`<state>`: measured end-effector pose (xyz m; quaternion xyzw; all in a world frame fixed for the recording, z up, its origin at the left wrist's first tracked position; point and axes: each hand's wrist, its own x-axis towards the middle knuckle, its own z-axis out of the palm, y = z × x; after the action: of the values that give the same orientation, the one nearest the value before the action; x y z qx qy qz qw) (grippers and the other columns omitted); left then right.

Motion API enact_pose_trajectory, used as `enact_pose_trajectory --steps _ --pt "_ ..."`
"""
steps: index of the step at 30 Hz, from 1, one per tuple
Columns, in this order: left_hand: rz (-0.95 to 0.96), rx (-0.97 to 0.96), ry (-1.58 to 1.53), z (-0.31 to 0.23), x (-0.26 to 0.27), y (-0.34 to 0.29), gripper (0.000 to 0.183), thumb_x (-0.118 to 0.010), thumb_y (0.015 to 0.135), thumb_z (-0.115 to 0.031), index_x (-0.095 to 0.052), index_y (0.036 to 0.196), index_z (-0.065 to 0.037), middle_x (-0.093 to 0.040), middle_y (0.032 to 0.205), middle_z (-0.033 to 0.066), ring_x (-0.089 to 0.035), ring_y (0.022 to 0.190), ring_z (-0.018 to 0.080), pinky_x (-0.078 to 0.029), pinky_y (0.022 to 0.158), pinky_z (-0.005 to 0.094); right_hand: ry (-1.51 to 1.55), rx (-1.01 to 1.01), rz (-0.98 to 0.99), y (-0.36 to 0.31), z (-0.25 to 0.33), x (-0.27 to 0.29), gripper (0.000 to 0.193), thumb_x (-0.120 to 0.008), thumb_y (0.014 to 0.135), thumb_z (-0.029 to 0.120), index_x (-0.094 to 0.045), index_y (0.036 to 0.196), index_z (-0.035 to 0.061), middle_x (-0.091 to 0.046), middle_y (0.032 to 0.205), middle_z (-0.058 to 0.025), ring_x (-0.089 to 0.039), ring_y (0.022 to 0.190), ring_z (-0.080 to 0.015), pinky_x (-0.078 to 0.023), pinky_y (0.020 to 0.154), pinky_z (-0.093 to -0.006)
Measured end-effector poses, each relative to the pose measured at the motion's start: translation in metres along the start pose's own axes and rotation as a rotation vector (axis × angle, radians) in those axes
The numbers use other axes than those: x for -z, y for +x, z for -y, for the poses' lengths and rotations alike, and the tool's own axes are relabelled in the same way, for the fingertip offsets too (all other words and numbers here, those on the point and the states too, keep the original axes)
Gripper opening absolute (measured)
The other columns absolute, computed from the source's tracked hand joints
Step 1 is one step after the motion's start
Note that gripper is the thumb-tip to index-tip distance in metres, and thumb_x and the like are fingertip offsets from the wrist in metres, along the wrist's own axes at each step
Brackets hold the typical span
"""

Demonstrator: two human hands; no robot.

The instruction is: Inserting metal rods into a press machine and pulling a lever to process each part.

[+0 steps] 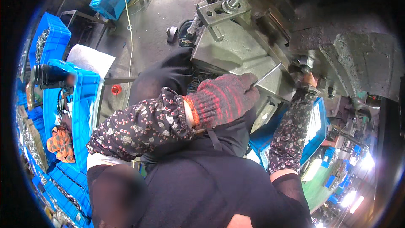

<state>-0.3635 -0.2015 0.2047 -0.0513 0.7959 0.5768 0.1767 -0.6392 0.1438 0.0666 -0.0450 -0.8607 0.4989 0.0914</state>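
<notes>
Left hand: the left hand (pixel 225 99) wears a red-and-black knitted glove, with a floral oversleeve (pixel 143 124) on the forearm; it lies at the middle of the view, against the sloped grey body of the machine (pixel 236 55).
Left fingers: curled together around the near end of a thin metal rod (pixel 268 75); the glove hides how tightly they grip.
Metal rod: a slim bright bar that runs from the left glove's fingertips up and to the right toward the dark working part of the machine; it lies just over the grey casting.
Right hand: the right hand (pixel 308 82) is raised at the right, its forearm in a matching floral sleeve; only a small part of it shows at the machine's clamp area.
Right fingers: pressed close on a small part at the machine, beside a metal nut (pixel 306 63); whether they pinch it or just touch it cannot be told.
Machine: a heavy grey-green press-like body, with a threaded bolt and clamp plate (pixel 228 8) on top.
Left side: blue plastic crates (pixel 82 101) holding metal parts, and an orange rag (pixel 61 143) lying among them.
Lower right: another blue tray (pixel 314 131) sits below the right forearm.
Floor: grey concrete (pixel 160 12) with a yellow cable across it.
</notes>
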Motion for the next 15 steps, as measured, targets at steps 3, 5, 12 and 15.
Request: enact_pose_trajectory --steps 3,5,12,15 --pt "0.018 0.003 0.025 0.0 0.0 0.002 0.04 -0.053 0.091 -0.03 -0.055 0.124 -0.007 -0.063 0.079 0.0114 -0.064 0.068 0.0207 -0.049 0.062 0.0326 0.022 0.018 -0.026 -0.002 0.001 -0.003 0.022 -0.07 0.084 0.02 -0.064 0.099 0.0041 -0.067 0.087 -0.0067 -0.063 0.077 -0.0159 -0.051 0.07 -0.0286" --pt "0.055 0.029 0.021 0.001 -0.002 0.003 0.04 -0.053 0.091 -0.029 -0.055 0.124 -0.007 -0.063 0.08 0.0127 -0.064 0.07 0.023 -0.049 0.064 0.0333 0.052 0.033 -0.04 -0.004 0.001 -0.005 0.021 -0.07 0.084 0.019 -0.064 0.098 0.0037 -0.068 0.087 -0.0066 -0.063 0.077 -0.0156 -0.051 0.07 -0.0284" --pt "-0.064 -0.254 0.136 0.011 -0.005 0.002 0.037 -0.053 0.091 -0.027 -0.055 0.123 -0.008 -0.064 0.085 0.0141 -0.065 0.079 0.0274 -0.049 0.069 0.035 0.234 0.17 -0.115 -0.026 -0.001 -0.02 0.019 -0.072 0.084 0.016 -0.065 0.095 0.0024 -0.068 0.085 -0.0064 -0.063 0.075 -0.0147 -0.051 0.07 -0.0276" --pt "-0.124 -0.321 0.185 0.012 -0.006 0.0 0.036 -0.053 0.092 -0.026 -0.055 0.123 -0.008 -0.064 0.086 0.0141 -0.065 0.081 0.0276 -0.049 0.069 0.0353 0.262 0.249 -0.112 -0.034 0.006 -0.025 0.018 -0.072 0.084 0.015 -0.065 0.094 0.0018 -0.068 0.084 -0.0063 -0.063 0.074 -0.0143 -0.051 0.069 -0.0273"
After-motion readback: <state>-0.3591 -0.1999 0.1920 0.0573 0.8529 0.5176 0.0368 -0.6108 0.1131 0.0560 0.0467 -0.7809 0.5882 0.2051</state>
